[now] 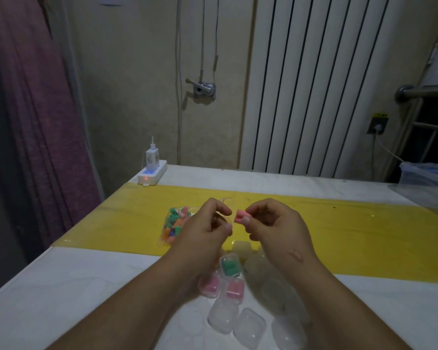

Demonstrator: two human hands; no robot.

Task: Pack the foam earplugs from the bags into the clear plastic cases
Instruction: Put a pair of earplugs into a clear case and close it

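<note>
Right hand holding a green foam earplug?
No, the right hand pinches a pink foam earplug between thumb and fingertips.

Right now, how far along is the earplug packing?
Done: a green-filled case and two pink-filled cases. In hand: the right hand pinches a pink earplug; the left hand holds what looks like a clear case. Left: at least three empty cases and a bag holding many earplugs.

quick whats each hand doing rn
Left hand: curled round what looks like a clear case, mostly hidden.
Right hand: pinching pink earplugs between thumb and fingertips.
</note>
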